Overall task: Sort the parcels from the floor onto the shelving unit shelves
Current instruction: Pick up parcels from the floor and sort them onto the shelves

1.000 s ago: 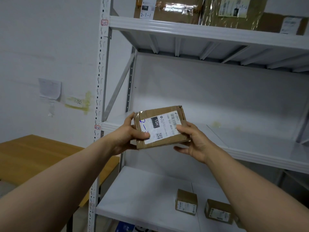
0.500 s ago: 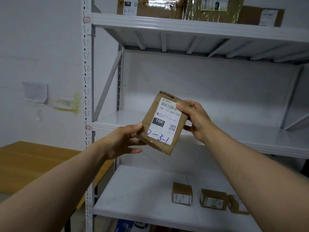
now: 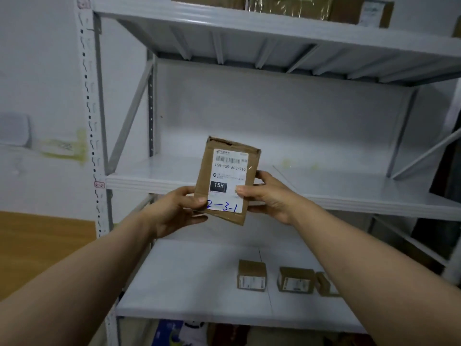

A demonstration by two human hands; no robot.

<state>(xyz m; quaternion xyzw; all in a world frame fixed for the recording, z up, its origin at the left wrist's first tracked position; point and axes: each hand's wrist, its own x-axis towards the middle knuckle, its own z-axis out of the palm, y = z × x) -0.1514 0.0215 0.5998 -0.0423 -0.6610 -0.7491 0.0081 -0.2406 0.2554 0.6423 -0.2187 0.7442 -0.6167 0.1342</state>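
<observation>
Head view: at the frame centre the parcel [image 3: 228, 179] is held upright, label facing the camera, I think for reading the handwritten 2-3-1. The left grip [image 3: 174, 211] pinches its lower left corner, the right grip [image 3: 270, 196] grasps its right edge, in front of the middle shelf [image 3: 349, 181].

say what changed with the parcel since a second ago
The parcel was turned from sideways to upright, its 2-3-1 now at the bottom. The left hand shifted to its lower left corner, the right hand to its right edge. Both still hold it; three small boxes stay on the lower shelf.
</observation>
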